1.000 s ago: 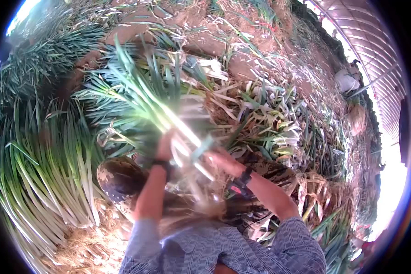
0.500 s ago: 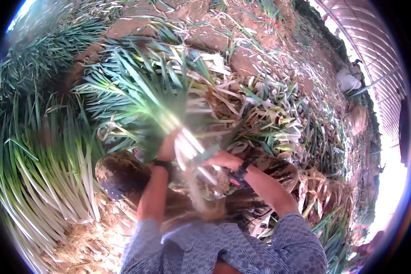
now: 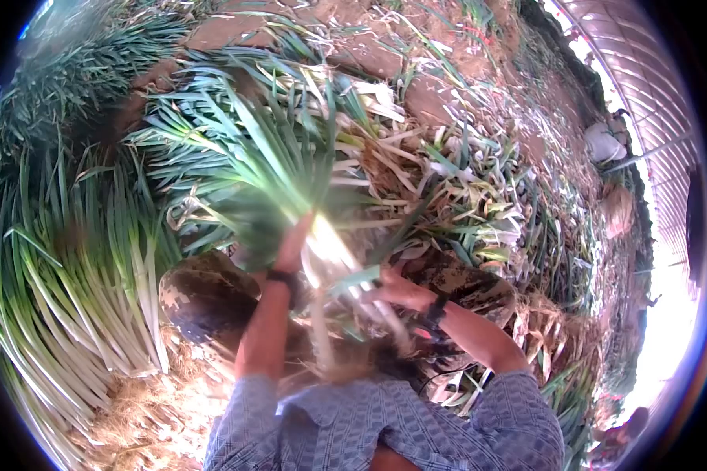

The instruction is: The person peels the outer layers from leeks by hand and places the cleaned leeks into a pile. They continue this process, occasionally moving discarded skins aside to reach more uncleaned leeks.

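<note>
A bunch of long green onions (image 3: 330,239) slants over my lap, green tops pointing up and away, white stems and blurred roots toward me. My left hand (image 3: 293,245) is wrapped around it where the green meets the white. Beside the lower white stems is my right hand (image 3: 404,292), its fingers closed at the end of a loose green leaf (image 3: 359,279). Blur hides part of this grip. A dark band is on my left wrist and a watch (image 3: 432,312) on my right.
Many green onions (image 3: 78,290) lie in rows at my left, roots toward me. Another pile (image 3: 188,129) spreads ahead. Stripped leaves and scraps (image 3: 479,204) cover the ground at right. A white sack (image 3: 606,141) stands farther off, below the ribbed greenhouse roof (image 3: 644,71).
My right hand has moved a little right and toward me, the leaf shifting with it. My left hand still grips the bunch, whose white stems have spread apart.
</note>
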Available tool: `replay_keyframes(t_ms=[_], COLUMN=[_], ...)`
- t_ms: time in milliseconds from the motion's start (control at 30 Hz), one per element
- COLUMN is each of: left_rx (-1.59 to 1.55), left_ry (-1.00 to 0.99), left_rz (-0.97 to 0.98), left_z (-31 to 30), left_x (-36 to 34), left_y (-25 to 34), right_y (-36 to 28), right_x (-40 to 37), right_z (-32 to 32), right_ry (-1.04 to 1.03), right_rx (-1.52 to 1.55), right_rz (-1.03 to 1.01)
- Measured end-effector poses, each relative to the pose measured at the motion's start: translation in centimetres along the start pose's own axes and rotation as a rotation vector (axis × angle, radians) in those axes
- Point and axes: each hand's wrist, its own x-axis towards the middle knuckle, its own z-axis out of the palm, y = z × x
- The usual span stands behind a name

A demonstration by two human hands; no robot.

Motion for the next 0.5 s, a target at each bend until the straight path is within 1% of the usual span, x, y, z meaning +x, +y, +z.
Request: replay_keyframes(t_ms=[33, 100, 133, 167, 233, 267, 333, 367, 400, 433, 500], left_rx=[0.003, -0.014, -0.036, -0.068, -0.131, -0.13, -0.257, -0.32, -0.35, -0.379, -0.069], left_ry=[0.007, 0.019, 0.026, 0.035, 0.049, 0.048, -0.024, -0.06, -0.065, -0.075, -0.045], left_rz=[-0.01, -0.035, -0.047, -0.015, 0.05, 0.085, 0.073, 0.064, 0.048, 0.044, 0.123], left_z=[0.0, 0.3, 0.6, 1.1, 2.2, 2.4, 4.9, 6.3, 6.5, 6.8, 6.0], left_x=[0.0, -0.3, -0.6, -0.7, -1.1, -1.3, -2.6, -3.3, -3.2, -2.8, -1.9], left_y=[-0.2, -0.4, -0.2, 0.8, 2.8, 3.9, 8.8, 11.2, 11.6, 12.3, 10.5], right_y=[0.6, 4.5, 6.8, 9.0, 2.8, 1.4, 2.9, -0.3, -3.6, -7.2, -7.2], right_x=[0.8, 4.6, 6.6, 8.5, 6.4, 6.0, 6.5, 4.8, 3.0, 1.4, 2.5], right_z=[0.4, 0.6, 0.9, 1.3, 1.8, 2.0, -0.4, -1.1, -1.7, -1.9, -3.2], right_ry=[-0.001, -0.016, -0.009, -0.007, 0.056, 0.087, 0.084, 0.097, 0.109, 0.173, 0.261], right_rx=[0.009, 0.022, 0.093, 0.164, 0.29, 0.361, 0.203, 0.226, 0.249, 0.283, 0.278], right_rz=[0.081, 0.236, 0.168, 0.101, 0.029, 0.003, -0.31, -0.352, -0.395, -0.413, -0.408])
